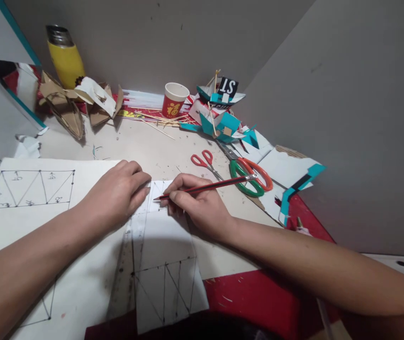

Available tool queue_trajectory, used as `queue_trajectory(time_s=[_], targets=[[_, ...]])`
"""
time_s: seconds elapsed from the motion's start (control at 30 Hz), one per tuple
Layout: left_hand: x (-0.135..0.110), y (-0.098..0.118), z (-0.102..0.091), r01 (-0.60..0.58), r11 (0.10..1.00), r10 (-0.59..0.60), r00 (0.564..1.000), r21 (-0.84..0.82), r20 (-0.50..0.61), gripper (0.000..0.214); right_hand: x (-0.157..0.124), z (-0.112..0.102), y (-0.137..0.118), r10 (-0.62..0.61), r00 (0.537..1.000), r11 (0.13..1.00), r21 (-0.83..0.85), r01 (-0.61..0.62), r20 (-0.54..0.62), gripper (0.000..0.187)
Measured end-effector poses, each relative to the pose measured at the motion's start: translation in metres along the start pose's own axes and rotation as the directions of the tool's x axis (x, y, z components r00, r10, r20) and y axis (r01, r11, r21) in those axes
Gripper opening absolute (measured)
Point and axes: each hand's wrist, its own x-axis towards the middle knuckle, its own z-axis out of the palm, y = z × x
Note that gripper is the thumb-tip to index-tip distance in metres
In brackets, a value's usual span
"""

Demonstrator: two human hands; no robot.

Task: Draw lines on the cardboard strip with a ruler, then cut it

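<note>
My right hand (202, 208) grips a red and black striped pencil (216, 185), its tip down near the upper part of a narrow white paper strip (166, 236). Pencil lines and triangles mark both ends of that strip. At the strip's upper left edge, my left hand (124, 193) lies palm down with fingers slightly bent, and what is under its fingertips is hidden. A clear ruler (120, 278) runs along the strip's left side. Beneath my left forearm spreads a larger white sheet (91, 255) with dark drawn zigzag triangles and handwritten marks.
Small red scissors (207, 163) and bigger green-and-orange scissors (251, 174) lie beyond my right hand. Further back stand a red paper cup (175, 101), thin wooden sticks (162, 120), teal card boats (221, 123), brown cardboard boats (62, 106) and a yellow bottle (65, 61). Grey walls enclose the table.
</note>
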Motion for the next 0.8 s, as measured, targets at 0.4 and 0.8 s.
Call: queue_trajectory(time_s=[0.4,0.8], targets=[[-0.002,-0.003,-0.023,0.232,0.971,-0.222,0.966,-0.063,0.135,0.026,-0.007,-0.009,0.011,-0.053,0.997,0.995,0.093,0.048,0.050,0.025],[-0.002,0.011,-0.044,0.373,0.917,-0.399,0.858,0.140,0.323,0.034,-0.025,-0.007,0.004,-0.153,0.984,0.966,-0.198,0.169,0.091,0.023]])
